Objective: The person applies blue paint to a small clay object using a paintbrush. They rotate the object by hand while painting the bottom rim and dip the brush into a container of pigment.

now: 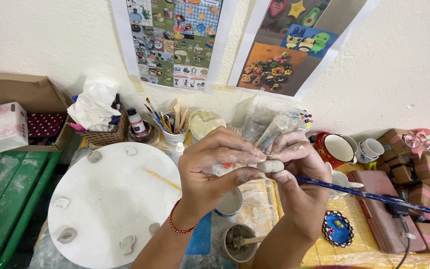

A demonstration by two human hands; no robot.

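1. The left hand and right hand meet above the bench, both dusted with pale clay.
2. A small grey clay piece sits between them, raised in the air over the bench, pinched at its left end by the left fingers, which are closed on it.
3. The right fingers curl over the piece's right end and also grip a blue brush, its handle pointing away to the right.
4. The step in hand looks like shaping or smoothing the piece by fingertip.
5. Any further working of it calls for light, even pressure so that the soft form is not squashed.
6. Nearby: a white round board with clay lumps, a cup of slip, a red mug.
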